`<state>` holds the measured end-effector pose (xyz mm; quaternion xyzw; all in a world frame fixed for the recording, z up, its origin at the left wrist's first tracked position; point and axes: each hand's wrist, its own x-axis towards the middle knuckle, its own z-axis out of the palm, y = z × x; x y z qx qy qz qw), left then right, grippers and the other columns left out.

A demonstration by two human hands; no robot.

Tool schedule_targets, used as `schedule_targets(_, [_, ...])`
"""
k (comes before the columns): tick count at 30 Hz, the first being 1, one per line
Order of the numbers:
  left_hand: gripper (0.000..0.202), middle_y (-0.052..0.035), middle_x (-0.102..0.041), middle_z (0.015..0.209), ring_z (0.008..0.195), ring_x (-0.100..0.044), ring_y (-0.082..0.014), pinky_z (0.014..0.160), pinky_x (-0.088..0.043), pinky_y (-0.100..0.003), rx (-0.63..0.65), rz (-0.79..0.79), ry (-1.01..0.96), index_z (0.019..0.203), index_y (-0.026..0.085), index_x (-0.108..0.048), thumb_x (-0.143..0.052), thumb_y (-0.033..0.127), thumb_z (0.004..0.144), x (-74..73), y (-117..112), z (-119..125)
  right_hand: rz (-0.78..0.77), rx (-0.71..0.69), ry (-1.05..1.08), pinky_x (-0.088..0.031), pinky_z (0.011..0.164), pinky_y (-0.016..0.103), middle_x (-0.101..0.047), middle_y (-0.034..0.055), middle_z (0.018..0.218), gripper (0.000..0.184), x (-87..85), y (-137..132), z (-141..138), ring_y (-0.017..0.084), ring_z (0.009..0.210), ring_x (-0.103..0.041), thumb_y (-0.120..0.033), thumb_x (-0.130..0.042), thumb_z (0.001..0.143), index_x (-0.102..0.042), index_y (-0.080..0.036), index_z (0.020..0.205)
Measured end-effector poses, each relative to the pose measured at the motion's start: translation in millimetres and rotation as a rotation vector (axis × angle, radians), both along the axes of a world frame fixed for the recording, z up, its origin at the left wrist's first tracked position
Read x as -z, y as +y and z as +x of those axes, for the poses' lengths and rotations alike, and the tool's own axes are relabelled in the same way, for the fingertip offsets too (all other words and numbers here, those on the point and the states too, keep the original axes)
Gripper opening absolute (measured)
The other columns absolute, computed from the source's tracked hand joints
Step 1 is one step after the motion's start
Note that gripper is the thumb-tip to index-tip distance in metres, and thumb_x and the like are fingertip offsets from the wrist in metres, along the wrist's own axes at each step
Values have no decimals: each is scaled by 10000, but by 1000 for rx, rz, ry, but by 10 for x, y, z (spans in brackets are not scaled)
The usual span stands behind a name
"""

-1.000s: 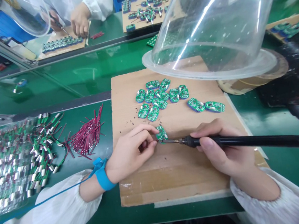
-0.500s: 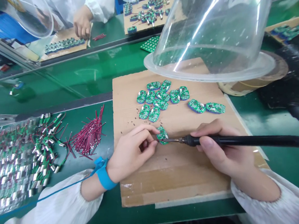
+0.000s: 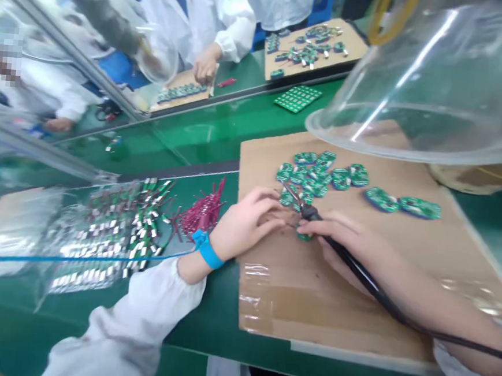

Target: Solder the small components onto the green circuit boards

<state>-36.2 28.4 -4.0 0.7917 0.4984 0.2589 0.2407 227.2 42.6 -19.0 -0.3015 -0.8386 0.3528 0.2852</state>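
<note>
My right hand (image 3: 351, 242) is wrapped round a black soldering iron (image 3: 337, 247), its metal tip pointing up and left over the cluster of green circuit boards (image 3: 319, 173). Just below the right fingers, partly hidden, lies a single circuit board (image 3: 303, 234) on the cardboard sheet (image 3: 311, 303). My left hand (image 3: 252, 220), a blue strap round its wrist, is beside that board with fingers loosely stretched and apart. Its fingertips are blurred, and I see nothing held in them.
Dark red wires (image 3: 201, 210) lie in a pile left of the cardboard, beside rows of wired metal parts (image 3: 112, 235) on plastic. A clear funnel-shaped hood (image 3: 418, 102) hangs at upper right. Across a partition, a co-worker's hand (image 3: 206, 63) touches a row of boards.
The camera view has shifted, so the scene sits further right. The soldering iron has swung from the single board to point up-left over the cluster. My left fingers have loosened from the single board.
</note>
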Motion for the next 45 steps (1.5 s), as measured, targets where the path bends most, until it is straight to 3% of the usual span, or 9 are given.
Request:
schedule_targets(6, [256, -114, -601, 1200, 941, -620, -206, 925, -535, -379, -740, 146, 402, 1182, 166, -674, -605, 314, 984, -95, -119, -1567, 124, 42, -158, -549, 942, 471, -623, 96, 1341, 387, 305, -34, -14, 327, 1170, -640, -238, -471, 1001, -604, -313, 1356])
schedule_targets(9, [205, -112, -616, 1048, 974, -616, -256, 957, -516, -435, -812, 117, 452, 1077, 144, -710, -674, 265, 914, 10, -215, -2026, 165, 79, -148, -558, 887, 439, -645, 93, 1234, 351, 340, -38, -15, 310, 1086, -664, -284, -481, 1000, -626, -325, 1318])
schedule_targets(12, [147, -93, -625, 1031, 1027, -610, -279, 997, -487, -466, -824, 96, 462, 1007, 187, -719, -687, 272, 892, 149, -166, -2104, 198, 65, -153, -535, 947, 452, -620, 94, 1276, 337, 353, -26, -20, 309, 1136, -638, -287, -485, 1006, -620, -336, 1311])
schedule_targets(15, [85, -104, -634, 1038, 1050, -606, -304, 1003, -468, -510, -849, 111, 434, 903, 184, -684, -654, 263, 902, 147, -68, -2051, 173, 41, -190, -521, 978, 484, -583, 95, 1350, 360, 397, -13, -7, 314, 1202, -604, -273, -461, 1024, -575, -342, 1359])
schedule_targets(20, [114, -130, -663, 1097, 1083, -635, -258, 994, -495, -453, -804, 222, 263, 1008, 180, -549, -476, 267, 1008, -188, -66, -1753, 116, 2, -190, -529, 930, 467, -591, 95, 1304, 360, 316, -38, -23, 296, 1173, -607, -232, -432, 1041, -551, -345, 1361])
schedule_targets(24, [144, -39, -716, 944, 721, -667, -134, 720, -549, -275, -454, 36, -81, 1134, 214, -465, -417, 331, 1064, -286, -158, -897, 147, 66, -69, -540, 856, 399, -607, 88, 1141, 272, 127, -62, -65, 249, 1016, -640, -256, -517, 1016, -588, -292, 1275])
schedule_targets(30, [185, 16, -661, 732, 542, -535, -79, 543, -432, -202, 12, -448, -410, 1076, 196, -511, -483, 378, 1058, -83, -324, 340, 145, 139, 123, -532, 732, 313, -594, 43, 955, 213, 93, -26, -6, 186, 821, -625, -274, -639, 968, -607, -259, 1179])
schedule_targets(39, [166, 14, -687, 744, 550, -540, -68, 538, -454, -183, 92, -449, -385, 1016, 193, -551, -531, 356, 1042, -65, -310, 425, -38, 15, 143, -505, 787, 313, -574, 29, 933, 81, -215, -129, 15, 170, 857, -593, -222, -585, 998, -654, -231, 1039])
schedule_targets(45, [158, -14, -722, 811, 588, -616, -74, 574, -513, -195, 99, -451, -357, 979, 179, -591, -546, 320, 1033, -103, -297, 444, -25, 30, 177, -491, 753, 308, -577, 15, 906, 59, -123, -116, 0, 156, 819, -584, -178, -623, 962, -632, -225, 996])
